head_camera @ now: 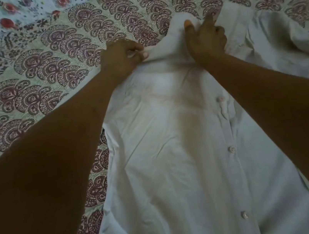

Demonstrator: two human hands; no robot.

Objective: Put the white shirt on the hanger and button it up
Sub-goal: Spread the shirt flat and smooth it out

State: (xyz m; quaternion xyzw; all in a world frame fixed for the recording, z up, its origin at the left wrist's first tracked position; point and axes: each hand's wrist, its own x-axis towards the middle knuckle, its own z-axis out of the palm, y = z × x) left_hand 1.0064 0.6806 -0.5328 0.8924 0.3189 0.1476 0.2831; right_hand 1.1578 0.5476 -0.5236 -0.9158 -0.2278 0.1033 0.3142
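white shirt [175, 154] on bedspread [41, 74] | L hand [120, 58] + R hand [206, 41]: fingers [145, 55] pinch collar [170, 41] (far edge)

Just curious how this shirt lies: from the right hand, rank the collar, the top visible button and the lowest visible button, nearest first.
1. Collar: pinched by the right hand, at the top.
2. Top visible button: below that hand, on the shirt front.
3. Lowest visible button: far down, nearest the camera.

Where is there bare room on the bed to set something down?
Bare bedspread lies left of the white shirt and beyond its collar. Crowded: the collar, where left hand and right hand grip, and the right side, covered by shirt.
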